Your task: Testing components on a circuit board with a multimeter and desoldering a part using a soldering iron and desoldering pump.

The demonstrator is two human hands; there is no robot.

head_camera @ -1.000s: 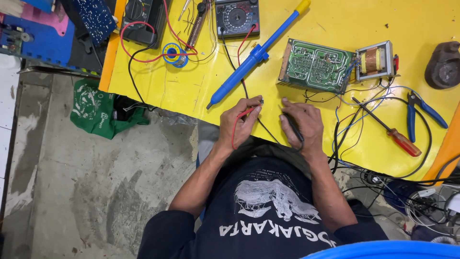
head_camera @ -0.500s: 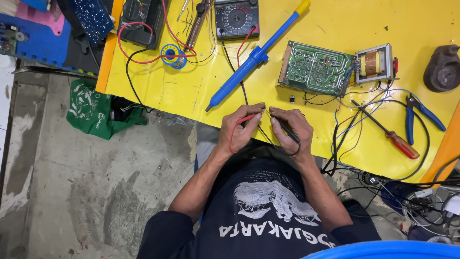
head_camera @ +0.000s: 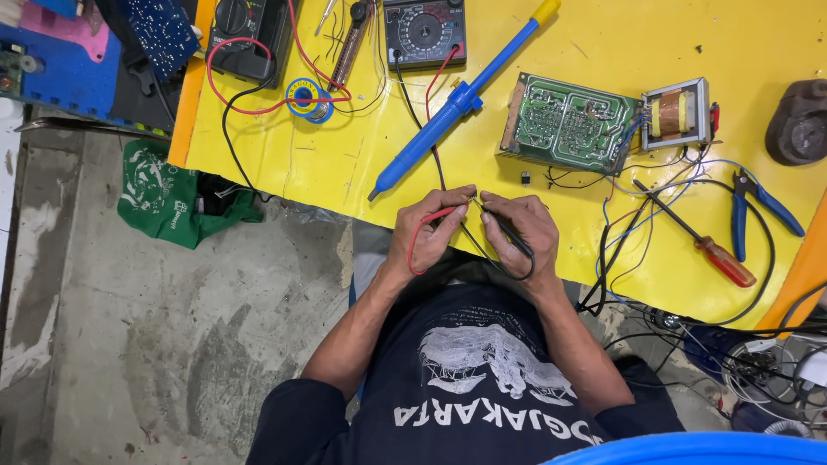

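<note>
Your left hand (head_camera: 428, 232) pinches the red probe (head_camera: 441, 215), your right hand (head_camera: 519, 232) pinches the black probe (head_camera: 508, 232); both tips meet between your fingertips at the near edge of the yellow table (head_camera: 345, 146); each probe's long axis runs back from that junction toward its own palm; neither hand is nearer.

On the yellow worktop (head_camera: 534, 52) lie two meters, one black (head_camera: 250, 34) and one with a round dial (head_camera: 424, 30), one blue solder sucker (head_camera: 457, 103), one solder spool (head_camera: 306, 96), one green circuit board (head_camera: 567, 125) and one transformer (head_camera: 678, 112). There is also one red-handled screwdriver (head_camera: 702, 250) and one pair of blue-handled pliers (head_camera: 758, 211). Two hands, left (head_camera: 428, 232) and right (head_camera: 521, 232), hold two probes, one red (head_camera: 435, 217) and one black (head_camera: 508, 231); one green cloth (head_camera: 168, 196) lies on the floor (head_camera: 172, 344).
</note>
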